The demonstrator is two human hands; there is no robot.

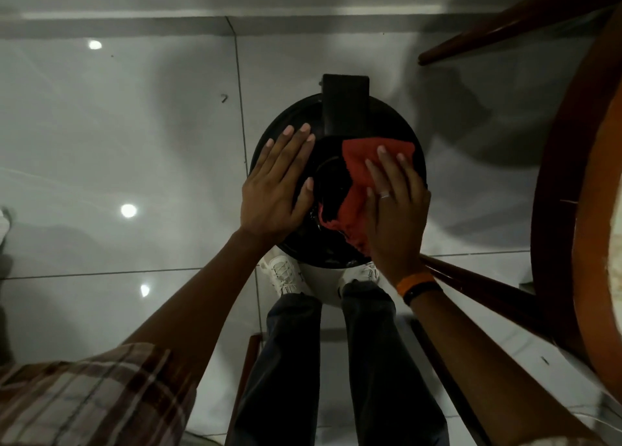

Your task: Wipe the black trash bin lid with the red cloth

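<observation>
The round black trash bin lid (pixel 331 176) faces up below me on the tiled floor, with a black hinge block (pixel 345 104) at its far edge. My left hand (pixel 281 186) lies flat on the lid's left side, fingers straight and together, holding nothing. My right hand (pixel 393 206) presses the red cloth (pixel 363 163) flat against the lid's right half; the cloth spreads from the hinge block down toward the near rim. Part of the cloth is hidden under my palm.
A round wooden table edge (pixel 572 183) and its dark wooden legs (pixel 488 290) stand close on the right. My white shoes (pixel 286 274) and dark trousers sit just below the bin. Glossy white floor tiles (pixel 134 142) spread out to the left and beyond.
</observation>
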